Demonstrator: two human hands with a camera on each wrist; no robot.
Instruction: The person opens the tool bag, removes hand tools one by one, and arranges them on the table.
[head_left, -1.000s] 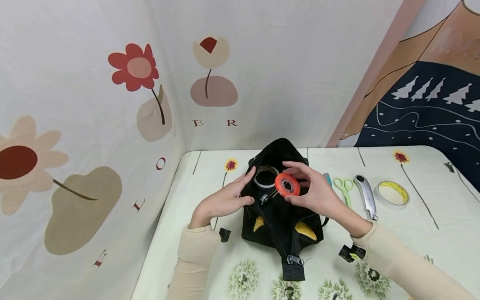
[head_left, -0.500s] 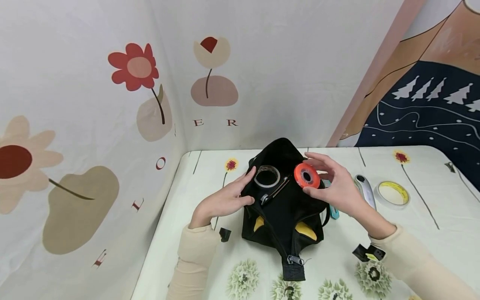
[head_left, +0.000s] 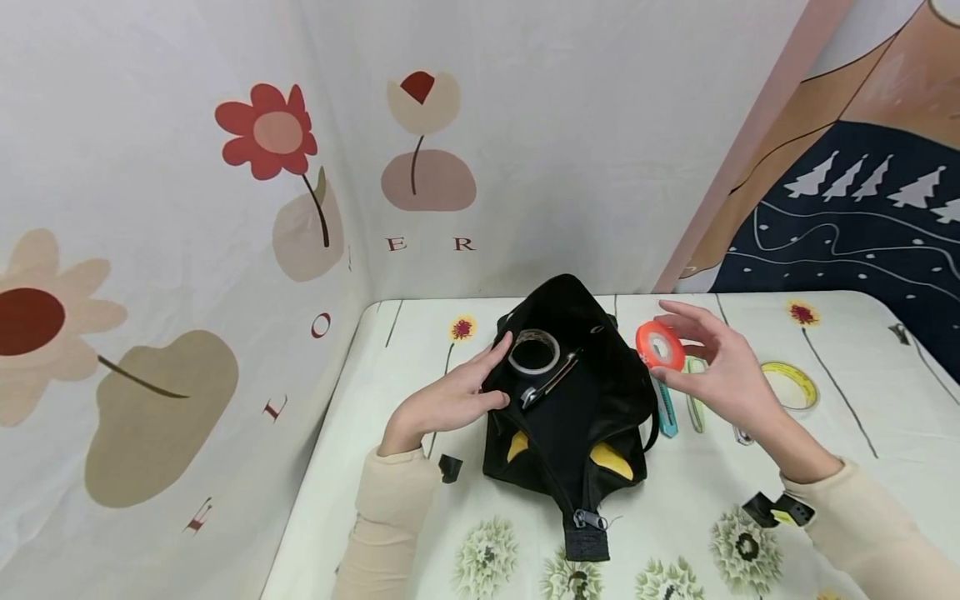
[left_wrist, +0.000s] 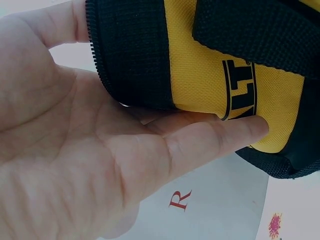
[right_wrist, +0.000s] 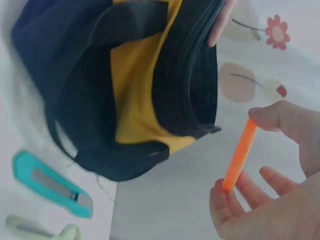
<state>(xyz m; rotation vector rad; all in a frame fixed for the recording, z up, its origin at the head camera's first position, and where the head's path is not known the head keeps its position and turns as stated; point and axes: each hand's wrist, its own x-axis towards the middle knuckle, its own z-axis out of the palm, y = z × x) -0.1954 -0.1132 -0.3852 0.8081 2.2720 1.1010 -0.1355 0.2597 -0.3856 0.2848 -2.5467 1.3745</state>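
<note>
A black and yellow zippered tool bag [head_left: 600, 400] stands with its mouth spread on the flower-printed table. My left hand [head_left: 461, 398] holds the bag's left rim, thumb inside the mouth and fingers along the yellow outer wall [left_wrist: 200, 60]. To the right of the bag, my right hand [head_left: 727, 371] pinches a thin red-orange tape roll [head_left: 646, 343] by its edges between thumb and fingertips. Edge-on, the tape roll [right_wrist: 240, 155] appears clear of the bag in the right wrist view. Inside the bag are a dark tape roll [head_left: 555, 363] and a slim metal-tipped tool [head_left: 543, 387].
Right of the bag lie a teal box cutter [head_left: 667, 414] and light green scissors [head_left: 696, 410], partly covered by my right hand. A silver-grey tool [head_left: 742, 436] is mostly hidden behind that hand. Beyond it lies a yellow-lined tape roll [head_left: 804, 382]. Printed cloth walls [head_left: 540, 167] rise behind.
My right hand has carried the red-orange tape roll from over the bag's mouth rightward past its right side. My left hand and the bag have stayed in place.
</note>
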